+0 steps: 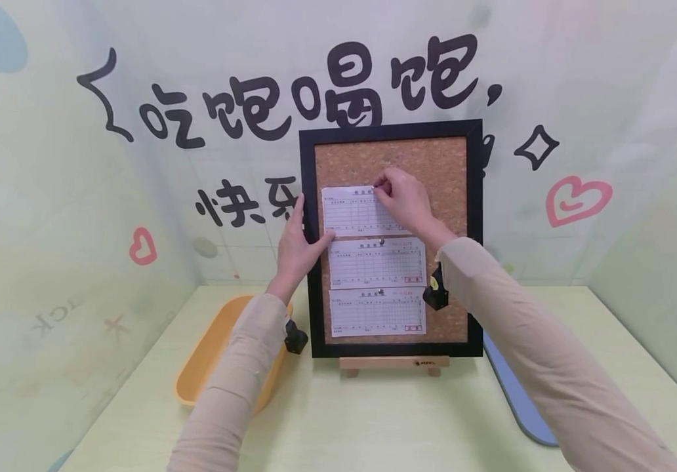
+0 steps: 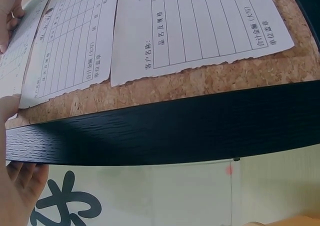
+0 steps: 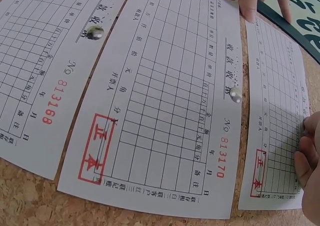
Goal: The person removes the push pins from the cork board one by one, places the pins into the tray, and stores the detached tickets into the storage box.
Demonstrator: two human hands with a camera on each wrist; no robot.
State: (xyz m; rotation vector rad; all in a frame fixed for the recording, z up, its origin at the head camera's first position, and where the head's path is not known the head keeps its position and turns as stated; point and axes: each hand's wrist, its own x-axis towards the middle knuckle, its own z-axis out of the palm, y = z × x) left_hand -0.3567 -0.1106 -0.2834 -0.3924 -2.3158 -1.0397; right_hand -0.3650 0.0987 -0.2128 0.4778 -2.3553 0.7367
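A corkboard (image 1: 433,160) in a black frame stands upright on a small wooden easel (image 1: 394,363). Three paper receipts hang on it: a top one (image 1: 341,213), a middle one (image 1: 362,265) and a bottom one (image 1: 368,318). Round-headed silver pushpins hold the middle receipt (image 3: 236,94) and the bottom receipt (image 3: 95,33). My left hand (image 1: 300,249) grips the board's left side, thumb at the top receipt's lower corner, fingers behind the frame. At the top receipt's upper edge, my right hand (image 1: 405,200) pinches a pushpin (image 1: 374,188), mostly hidden by the fingertips.
A yellow-orange tray (image 1: 187,380) sits on the table to the left, partly behind the left sleeve. On the right lies a blue flat board (image 1: 527,413), partly covered by the right sleeve. A printed wall (image 1: 244,59) stands close behind the corkboard.
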